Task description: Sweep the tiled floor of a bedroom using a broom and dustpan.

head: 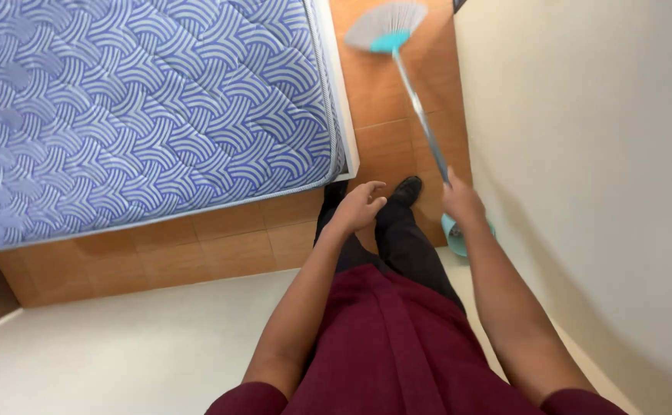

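Mattress (136, 107) fills the left and upper left of the view, quilted in a blue and white wave pattern, lying on a white bed frame (345, 115) whose edge shows along its right side. Below and to the right of it runs a floor (221, 250) of orange-brown tiles, and a pale wall (121, 353) crosses the lower left.

Near the middle, the left hand (360, 206) hangs free above the floor, just past the corner of the bed; its fingers are loosely curled and apart, gripping nothing. Beneath it stand the person's legs in dark trousers (401, 246), with a black shoe (407, 187) pointing up the strip of tiles, and a maroon shirt (397, 346) covers the lower centre.

Right of the shoe, the right hand (460, 201) is closed around the lower end of a broom (420, 115). Its thin metal handle slants up and to the left from that hand, ending at the top in a teal head with a fan of pale grey bristles resting on the tiles between the bed frame and the right-hand wall. A teal dustpan (455, 234) sits on the floor just under the right wrist, partly hidden by the arm. Cream wall (597, 154) fills the whole right side.
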